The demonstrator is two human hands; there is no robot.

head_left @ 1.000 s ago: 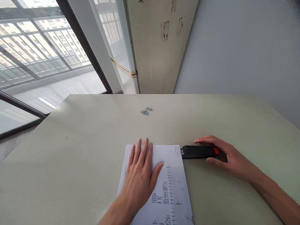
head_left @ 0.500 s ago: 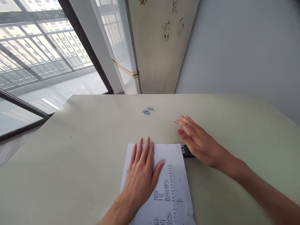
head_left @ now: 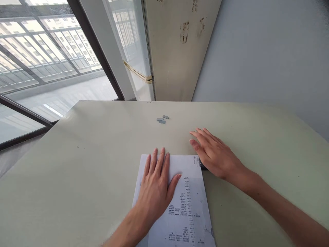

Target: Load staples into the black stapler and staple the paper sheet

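Flat on the printed paper sheets [head_left: 190, 206] lies my left hand [head_left: 156, 188], fingers stretched and thumb out to the side. My right hand [head_left: 216, 151] hovers with extended fingers just beyond the sheets' upper right corner, over a black stapler [head_left: 203, 167]. Only a small dark part of the stapler shows beside the paper edge; my right hand hides the rest, and I see no grip on it. Beyond the sheets, several small grey staple strips [head_left: 162, 119] lie together on the table.
The pale table [head_left: 77, 178] reaches to a grey wall [head_left: 257, 51] on the right. Behind it stands a white refrigerator-like cabinet [head_left: 177, 68] with a gold handle [head_left: 138, 72]. A dark-framed window [head_left: 100, 44] is at the left. A tiny curled bit [head_left: 77, 146] lies on the table's left.
My right hand has shifted slightly left, toward the paper corner, covering more of the stapler. My left hand stays on the sheets. The view has tilted a little.
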